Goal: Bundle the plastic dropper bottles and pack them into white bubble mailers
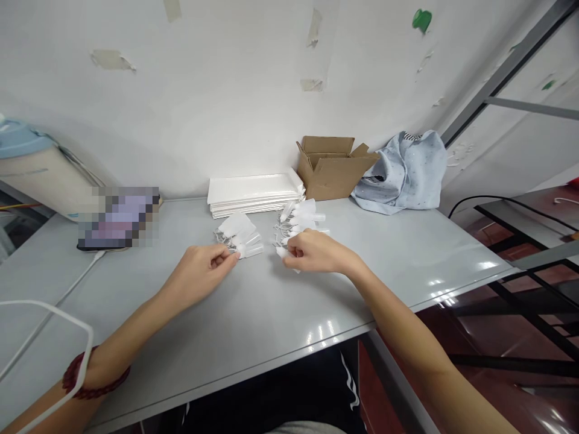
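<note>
Left hand [203, 269] pinching tags [240, 236], right hand [313, 253] curled around pile [301, 218]

A pixelated patch [118, 217] masks something on the counter [253, 313]. The blue-lidded tub [31, 169] is cut by the left edge. The right hand [316, 253] hides what it pinches among tiny white pieces [299, 218].

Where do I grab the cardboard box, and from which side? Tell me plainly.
Probably the front side's top edge of the cardboard box, coming from the front and above: its flaps stand open, the room wall is behind it, and the white stack and blue cloth flank it.
</note>
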The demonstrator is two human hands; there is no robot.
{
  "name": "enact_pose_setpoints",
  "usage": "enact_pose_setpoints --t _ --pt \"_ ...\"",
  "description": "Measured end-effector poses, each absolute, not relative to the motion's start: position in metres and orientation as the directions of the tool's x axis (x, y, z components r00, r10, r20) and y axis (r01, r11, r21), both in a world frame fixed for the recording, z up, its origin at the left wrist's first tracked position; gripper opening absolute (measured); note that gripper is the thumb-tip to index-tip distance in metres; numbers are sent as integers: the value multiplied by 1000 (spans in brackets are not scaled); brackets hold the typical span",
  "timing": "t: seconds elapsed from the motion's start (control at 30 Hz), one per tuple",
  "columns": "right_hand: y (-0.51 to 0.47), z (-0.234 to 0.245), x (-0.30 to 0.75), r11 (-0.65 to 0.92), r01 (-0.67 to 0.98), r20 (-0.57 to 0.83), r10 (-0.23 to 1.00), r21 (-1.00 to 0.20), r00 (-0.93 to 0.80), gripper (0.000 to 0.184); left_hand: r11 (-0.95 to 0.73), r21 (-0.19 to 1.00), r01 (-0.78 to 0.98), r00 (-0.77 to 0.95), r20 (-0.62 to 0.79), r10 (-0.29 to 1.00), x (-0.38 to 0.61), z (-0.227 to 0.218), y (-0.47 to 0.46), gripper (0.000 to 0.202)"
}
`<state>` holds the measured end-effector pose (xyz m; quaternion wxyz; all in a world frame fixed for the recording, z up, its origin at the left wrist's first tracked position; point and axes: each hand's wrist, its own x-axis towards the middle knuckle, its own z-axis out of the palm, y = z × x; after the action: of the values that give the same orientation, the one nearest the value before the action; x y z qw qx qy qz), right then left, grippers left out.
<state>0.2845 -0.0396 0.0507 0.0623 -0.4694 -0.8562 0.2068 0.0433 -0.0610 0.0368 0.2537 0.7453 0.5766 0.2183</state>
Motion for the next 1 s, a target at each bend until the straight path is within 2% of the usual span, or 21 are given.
enact_pose_setpoints --t 0.1,0.2,0.37,0.7,1.0 --pt "-40 58 283 491 649 -12 792 -581 -610 31 -114 765 634 253 -66 965 44 37 -62 30" --pt "-42 62 281 481 529 12 748 -699 -664 29 -14 867 499 319 -168 933 45 36 -61 35" --pt "-44 60 278 452 403 3 669 -796 -743 28 20 945 328 371 -149 917 47 37 -61 43" --pt "-44 55 275 380 357 -38 638 -853 -769 28 11 963 271 342 -107 934 46 42 -67 25" --pt "-44 54 275 396 366 -4 674 -842 -739 30 1 956 293 350 -108 930 44 43 -66 24"
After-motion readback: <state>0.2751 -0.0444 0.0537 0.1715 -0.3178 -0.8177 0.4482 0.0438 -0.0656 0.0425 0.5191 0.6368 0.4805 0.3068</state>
